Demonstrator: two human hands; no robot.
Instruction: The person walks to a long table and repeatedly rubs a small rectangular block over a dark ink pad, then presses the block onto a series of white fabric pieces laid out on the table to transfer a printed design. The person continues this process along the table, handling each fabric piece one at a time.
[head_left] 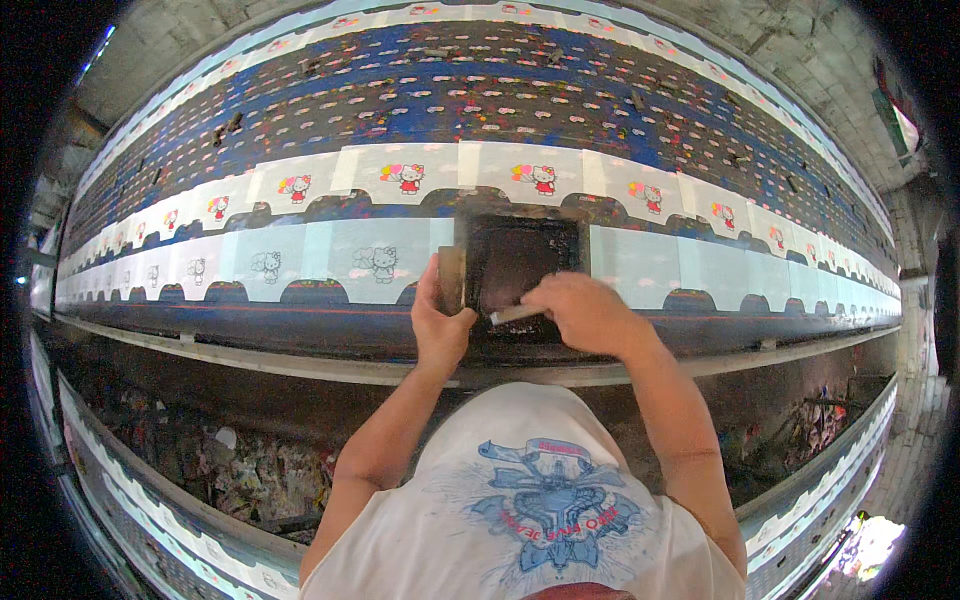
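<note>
Left hand: the left hand (440, 322) is closed around the left edge of the printing screen frame (520, 262), thumb and fingers gripping its wooden side rail.
Right hand: the right hand (585, 310) is curled shut on the squeegee (512, 314), a pale flat blade held at the near edge of the frame's dark mesh.
Printing screen frame: a small square frame with dark, ink-stained mesh, lying flat on the cloth at the near side of the worktop (600, 372), straight ahead of the person.
Squeegee: it lies across the near part of the mesh, sticking out to the left of the right hand; whether it touches the mesh cannot be told.
Cloth: a long strip of printed fabric (400, 240) runs left to right along the worktop; the far band shows coloured cartoon cat figures, and the near band to the left of the frame shows the same figures in outline only.
Far cloth: a blue band (480, 100) dotted with small figures lies beyond the white panels.
Floor: scraps and litter (240, 470) lie below the worktop's near edge, on the left.
Person: white printed shirt (540, 500), seen from above.
</note>
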